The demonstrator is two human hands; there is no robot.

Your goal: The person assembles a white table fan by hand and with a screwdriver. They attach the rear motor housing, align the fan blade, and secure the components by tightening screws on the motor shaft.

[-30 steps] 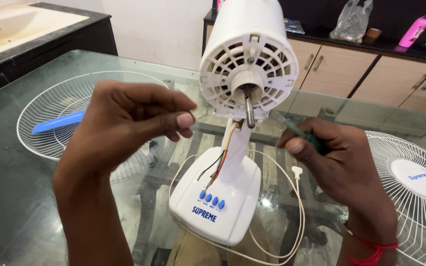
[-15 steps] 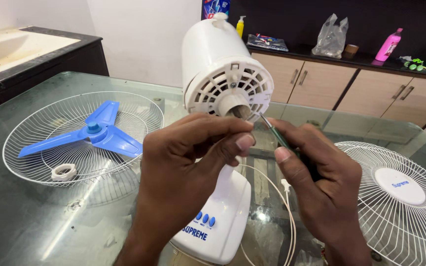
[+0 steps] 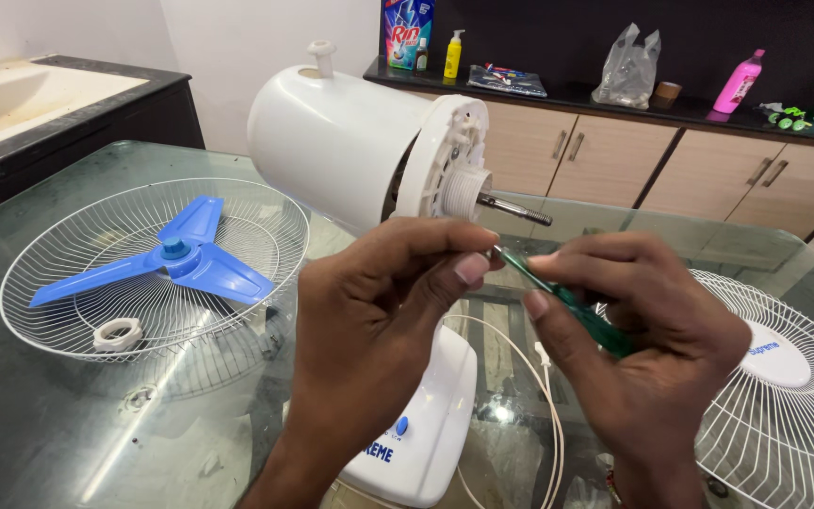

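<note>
A white table fan without blade or guards stands on a glass table. Its motor housing [image 3: 336,151] is turned sideways, with the metal shaft [image 3: 515,208] pointing right. My right hand [image 3: 643,349] grips a green-handled screwdriver [image 3: 577,311] below the shaft. My left hand [image 3: 379,311] has thumb and forefinger pinched together at the screwdriver's tip [image 3: 498,253], apparently on something very small; I cannot make out what it is. The fan's base [image 3: 426,415] with blue buttons shows between my wrists.
A wire guard [image 3: 68,302] lies on the left, holding the blue fan blade [image 3: 176,256] and a white ring nut [image 3: 117,332]. A second guard [image 3: 784,396] lies on the right. A white cord [image 3: 548,415] loops beside the base. A counter with bottles runs behind.
The fan head has swung from facing me to pointing right. My hands came together below the shaft, and my left fingers have closed at the screwdriver's tip. The view has shifted.
</note>
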